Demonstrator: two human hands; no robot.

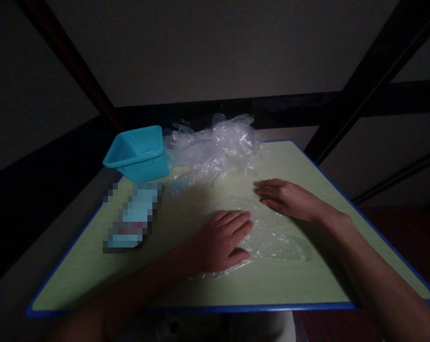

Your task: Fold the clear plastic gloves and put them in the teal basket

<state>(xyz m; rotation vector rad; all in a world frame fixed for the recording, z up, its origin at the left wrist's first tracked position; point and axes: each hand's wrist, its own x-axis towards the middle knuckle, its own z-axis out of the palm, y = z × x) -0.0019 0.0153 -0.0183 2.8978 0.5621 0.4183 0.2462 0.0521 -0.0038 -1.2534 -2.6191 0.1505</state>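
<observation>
My left hand (224,242) lies palm down on a thin clear plastic glove (281,247), its fingers stretched out to the right and its thumb apart. The glove is spread flat on the table, partly hidden under this hand. My right hand (288,199) is at the glove's far side, fingers loosely extended to the left and the thumb apart from them. Nothing shows in its grasp. Whether its fingertips touch the plastic, I cannot tell. Farther back rests a loose heap of clear plastic gloves (229,145), crumpled together.
A turquoise plastic basket (145,168) stands at the table's back left, beside the heap. In front of it lies a blurred-out flat, light blue object (135,213). The pale table (265,292) has a blue edge, with a wall behind it.
</observation>
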